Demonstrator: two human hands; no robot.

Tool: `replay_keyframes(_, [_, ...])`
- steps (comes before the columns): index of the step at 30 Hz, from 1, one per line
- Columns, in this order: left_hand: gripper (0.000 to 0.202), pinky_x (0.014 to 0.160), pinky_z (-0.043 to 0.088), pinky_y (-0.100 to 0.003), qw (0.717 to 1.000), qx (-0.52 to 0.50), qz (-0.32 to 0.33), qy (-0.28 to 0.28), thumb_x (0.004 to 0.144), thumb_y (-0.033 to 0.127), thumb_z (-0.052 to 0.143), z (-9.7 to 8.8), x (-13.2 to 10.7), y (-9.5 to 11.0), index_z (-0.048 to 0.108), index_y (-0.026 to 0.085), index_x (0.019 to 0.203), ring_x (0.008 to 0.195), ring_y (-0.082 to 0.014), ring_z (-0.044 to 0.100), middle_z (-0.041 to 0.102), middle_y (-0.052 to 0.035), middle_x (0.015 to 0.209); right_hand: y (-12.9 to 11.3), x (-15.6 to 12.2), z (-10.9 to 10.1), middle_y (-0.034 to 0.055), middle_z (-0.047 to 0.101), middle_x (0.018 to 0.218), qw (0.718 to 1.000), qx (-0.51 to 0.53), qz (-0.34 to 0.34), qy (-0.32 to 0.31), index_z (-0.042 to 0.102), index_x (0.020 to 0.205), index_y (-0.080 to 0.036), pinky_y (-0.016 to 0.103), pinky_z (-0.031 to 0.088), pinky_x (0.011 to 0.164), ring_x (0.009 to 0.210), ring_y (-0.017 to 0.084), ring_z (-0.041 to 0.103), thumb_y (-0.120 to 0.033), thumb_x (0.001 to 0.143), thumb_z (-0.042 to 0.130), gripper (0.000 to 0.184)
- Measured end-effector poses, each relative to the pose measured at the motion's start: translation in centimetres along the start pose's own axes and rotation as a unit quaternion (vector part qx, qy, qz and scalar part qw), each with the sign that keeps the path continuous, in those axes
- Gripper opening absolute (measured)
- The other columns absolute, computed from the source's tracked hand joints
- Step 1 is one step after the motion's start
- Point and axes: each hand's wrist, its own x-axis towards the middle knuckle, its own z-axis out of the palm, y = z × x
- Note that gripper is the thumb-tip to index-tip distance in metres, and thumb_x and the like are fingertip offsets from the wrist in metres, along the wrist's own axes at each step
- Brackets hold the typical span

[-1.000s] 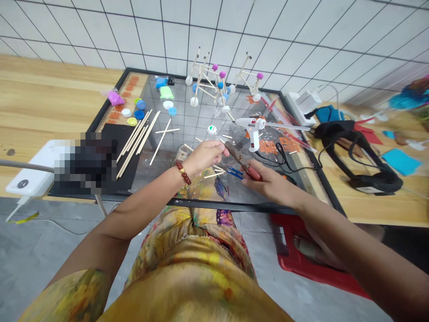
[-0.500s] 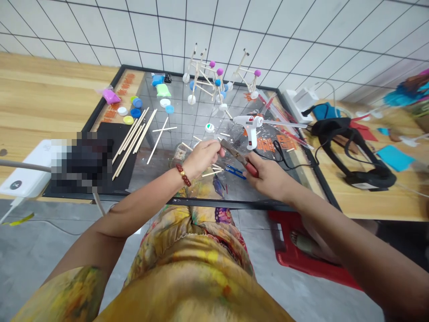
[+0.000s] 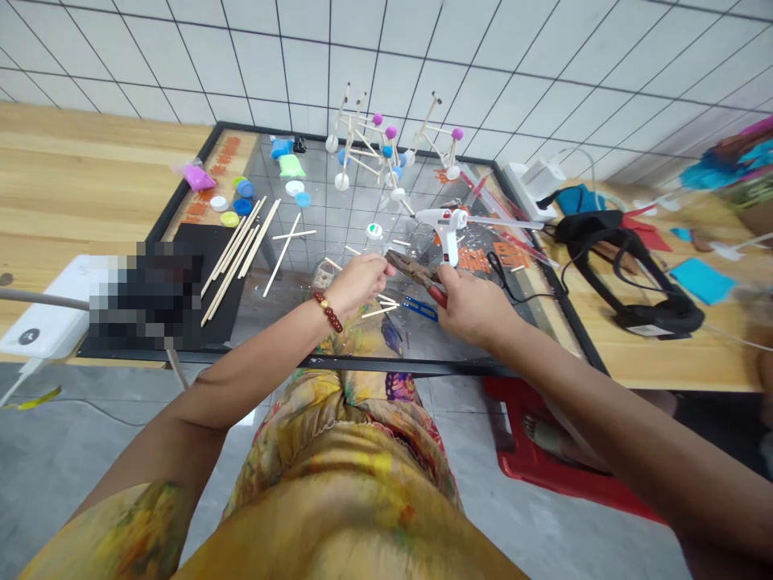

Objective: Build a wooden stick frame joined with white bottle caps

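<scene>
Red-handled pliers (image 3: 414, 271) are gripped in my right hand (image 3: 477, 306), with their worn metal jaws pointing left over the glass work surface (image 3: 266, 322). At the jaw tips, the fingers of my left hand (image 3: 361, 283) are pinched together; whatever lies between them is too small to see. Short cut sticks (image 3: 380, 308) and blue-handled snips (image 3: 421, 308) lie just below the pliers. A clear jar (image 3: 324, 275) stands partly behind my left hand. Beyond the pliers rests a white glue gun (image 3: 445, 229) with a stick in its back.
Stick frames with coloured balls (image 3: 368, 149) stand at the back by the tiled wall. Long wooden sticks (image 3: 241, 250) lie on a black sheet at left, near clay packs (image 3: 291, 166) and lids. A black headset-like strap (image 3: 628, 274) and power strip (image 3: 531, 189) are at right.
The pliers have swung to a flatter angle, and my right hand has shifted a little left and up. My left hand stays pinched at the jaws. The view has shifted slightly.
</scene>
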Motion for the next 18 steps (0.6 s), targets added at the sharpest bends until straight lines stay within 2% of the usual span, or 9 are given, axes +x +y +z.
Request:
replay_keyframes(4, [0.029,0.044,0.014,-0.020,1.000,0.016,0.000,-0.020,0.098,0.006,0.040,0.2,-0.3,0.1,0.053,0.017,0.075,0.039,-0.0051,0.024,0.035,0.0083,0.046,0.1,-0.4,-0.3,0.0221,0.068,0.108,0.999,-0.004,0.029,0.040,0.059,0.118,-0.013,0.033,0.031,0.063,0.082,0.030,0.064,-0.033,0.101,0.042,0.032])
replay_keyframes(6, [0.030,0.046,0.019,-0.020,0.997,0.029,0.057,-0.031,0.101,0.008,0.042,0.1,-0.2,0.1,0.055,0.017,0.075,0.042,-0.0057,0.029,0.038,0.0074,0.047,0.5,-0.6,-0.5,0.0151,0.067,0.095,0.997,0.069,0.017,0.029,0.059,0.110,-0.016,0.033,0.032,0.063,0.075,0.025,0.059,-0.031,0.097,0.047,0.023])
replay_keyframes(8, [0.030,0.050,0.025,-0.020,0.990,0.038,0.122,-0.054,0.102,0.010,0.046,-0.2,0.2,0.0,0.056,0.016,0.074,0.045,-0.0065,0.034,0.041,0.0064,0.050,1.1,-0.9,-0.7,0.0048,0.059,0.080,0.978,0.209,-0.019,-0.014,0.056,0.098,-0.021,0.031,0.034,0.063,0.067,0.020,0.051,-0.032,0.091,0.055,0.013])
replay_keyframes(9, [0.030,0.051,0.027,-0.020,0.986,0.042,0.149,-0.067,0.102,0.010,0.048,-0.4,0.4,0.0,0.056,0.017,0.073,0.047,-0.0067,0.035,0.042,0.0060,0.051,1.3,-1.1,-0.8,0.0008,0.054,0.074,0.953,0.298,-0.034,-0.048,0.054,0.093,-0.022,0.030,0.035,0.062,0.064,0.017,0.047,-0.034,0.088,0.059,0.013])
replay_keyframes(12, [0.028,0.054,0.030,-0.020,0.974,0.047,0.202,-0.090,0.100,0.013,0.056,-0.8,0.9,-0.2,0.058,0.016,0.073,0.050,-0.0068,0.037,0.045,0.0057,0.055,2.0,-1.6,-0.7,-0.0045,0.047,0.069,0.835,0.526,-0.024,-0.159,0.051,0.092,-0.024,0.028,0.035,0.056,0.058,0.014,0.043,-0.046,0.082,0.068,0.029])
replay_keyframes(13, [0.026,0.054,0.031,-0.020,0.973,0.044,0.208,-0.095,0.101,0.016,0.058,-0.8,1.0,-0.3,0.059,0.016,0.074,0.050,-0.0068,0.037,0.045,0.0058,0.055,2.1,-1.7,-0.6,-0.0048,0.047,0.070,0.806,0.564,-0.009,-0.178,0.053,0.094,-0.024,0.028,0.035,0.055,0.057,0.014,0.043,-0.048,0.079,0.070,0.033])
replay_keyframes(14, [0.025,0.053,0.030,-0.020,0.973,0.039,0.204,-0.100,0.101,0.020,0.059,-0.9,1.0,-0.3,0.060,0.016,0.076,0.049,-0.0067,0.037,0.045,0.0061,0.055,2.2,-1.7,-0.6,-0.0047,0.048,0.071,0.794,0.581,0.004,-0.181,0.054,0.097,-0.024,0.028,0.036,0.055,0.058,0.014,0.045,-0.048,0.077,0.073,0.037])
replay_keyframes(15, [0.024,0.052,0.029,-0.019,0.975,0.032,0.194,-0.103,0.102,0.024,0.059,-0.9,1.0,-0.3,0.061,0.016,0.079,0.048,-0.0067,0.037,0.045,0.0066,0.053,2.2,-1.7,-0.6,-0.0042,0.049,0.073,0.796,0.581,0.009,-0.169,0.055,0.100,-0.023,0.028,0.037,0.057,0.061,0.014,0.046,-0.046,0.075,0.075,0.039])
replay_keyframes(18, [0.020,0.049,0.025,-0.018,0.985,0.007,0.146,-0.095,0.104,0.026,0.055,-0.9,0.6,0.0,0.061,0.016,0.088,0.044,-0.0061,0.033,0.042,0.0082,0.049,2.3,-1.5,-0.5,-0.0028,0.050,0.080,0.838,0.535,-0.013,-0.108,0.056,0.102,-0.022,0.030,0.043,0.068,0.072,0.016,0.049,-0.040,0.073,0.075,0.039])
